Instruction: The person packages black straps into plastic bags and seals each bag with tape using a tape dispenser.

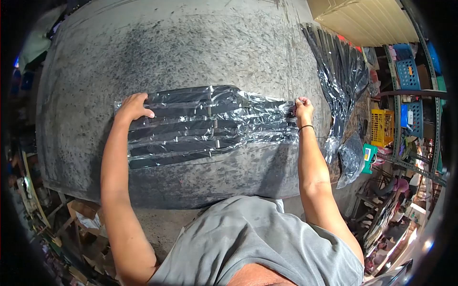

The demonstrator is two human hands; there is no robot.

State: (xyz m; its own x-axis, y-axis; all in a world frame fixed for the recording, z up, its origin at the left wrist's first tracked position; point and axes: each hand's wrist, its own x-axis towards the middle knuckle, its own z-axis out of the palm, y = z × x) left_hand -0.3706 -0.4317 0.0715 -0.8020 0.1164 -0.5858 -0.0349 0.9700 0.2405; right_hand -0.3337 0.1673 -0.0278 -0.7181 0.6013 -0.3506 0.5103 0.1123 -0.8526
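Several long black strips in clear plastic wrapping [176,114] lie side by side across the grey worktable [205,52]. They are spread apart at the left end and gather closer together toward the right. My left hand [135,107] rests on the upper left end of the pack, thumb and fingers apart. At the narrow right end, the fingers of my right hand [304,109] are pinched together on the edge of the plastic. A dark band circles my right wrist.
A bundle of similar wrapped black strips [341,71] lies along the table's right side. Below it sits a crumpled clear plastic bag [351,157]. To the right are a green box [369,158], a yellow crate [382,127] and metal shelving. A cardboard box [85,214] stands lower left.
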